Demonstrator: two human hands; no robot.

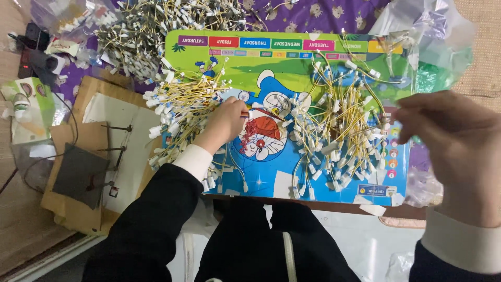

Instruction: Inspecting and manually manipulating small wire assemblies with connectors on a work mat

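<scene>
My left hand (225,124) rests on a colourful cartoon board (292,68), fingers pinched on a small yellow wire with white connectors at the edge of the left wire pile (177,112). My right hand (453,137) is raised close to the camera at the right, fingers curled and pinched on a thin wire that leads from the right wire pile (339,130). Both sleeves are black with white cuffs.
A large heap of the same wires (151,26) lies beyond the board at the top left. Clear plastic bags (422,31) sit at the top right. A cardboard jig with metal pins (104,151) lies to the left, beside a green packet (28,107).
</scene>
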